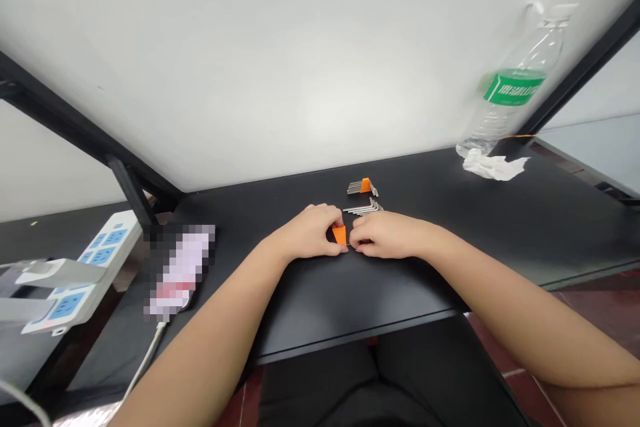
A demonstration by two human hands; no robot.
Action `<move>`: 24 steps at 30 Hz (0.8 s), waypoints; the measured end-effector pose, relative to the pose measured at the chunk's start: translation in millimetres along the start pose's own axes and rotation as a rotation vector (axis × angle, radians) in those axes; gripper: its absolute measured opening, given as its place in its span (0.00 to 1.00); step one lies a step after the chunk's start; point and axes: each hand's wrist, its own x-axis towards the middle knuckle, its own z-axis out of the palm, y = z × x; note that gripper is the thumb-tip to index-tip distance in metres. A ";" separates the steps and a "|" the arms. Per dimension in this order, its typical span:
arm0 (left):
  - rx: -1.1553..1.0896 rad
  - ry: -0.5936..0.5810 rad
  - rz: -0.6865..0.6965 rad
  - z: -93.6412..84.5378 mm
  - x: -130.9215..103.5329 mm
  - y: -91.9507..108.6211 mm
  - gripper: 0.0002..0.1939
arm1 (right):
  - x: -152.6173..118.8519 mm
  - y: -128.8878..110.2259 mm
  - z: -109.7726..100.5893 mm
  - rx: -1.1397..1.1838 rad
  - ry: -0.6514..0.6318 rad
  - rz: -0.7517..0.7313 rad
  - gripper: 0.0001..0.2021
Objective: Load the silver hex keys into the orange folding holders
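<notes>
My left hand (313, 232) grips a small orange hex key holder (339, 235) between thumb and fingers, low over the black table. Close on its right, my right hand (387, 233) is closed in a pinch on a hex key (349, 245); only a thin metal sliver of it shows at the holder's edge, the rest being covered by the fingers. Just behind my right hand lie several loose L-shaped hex keys (367, 207), side by side. Farther back, a second orange holder (366, 185) sits on the table with several hex keys in it.
The black table (320, 313) ends at a white wall (300, 67). At the back right stand a clear bottle with a green label (515, 87) and a crumpled tissue (495, 165). To the left are a pixelated phone (183, 267) on a white cable and a power strip (95, 267).
</notes>
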 end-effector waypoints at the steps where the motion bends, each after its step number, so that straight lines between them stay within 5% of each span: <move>1: -0.004 -0.004 -0.004 -0.3 -0.3 0.2 0.19 | -1.6 -0.5 -2.2 0.016 -0.028 0.035 0.07; 7: -0.013 -0.008 -0.021 -0.7 -0.9 1.6 0.18 | -0.8 -3.9 -4.8 0.056 0.008 0.189 0.04; 15: -0.011 0.005 -0.012 1.5 0.1 -0.9 0.18 | -0.6 -14.9 1.7 -0.215 -0.005 0.259 0.05; 24: -0.025 -0.004 -0.031 1.5 -0.2 1.0 0.19 | -26.4 15.0 -26.4 -0.195 -0.004 0.343 0.06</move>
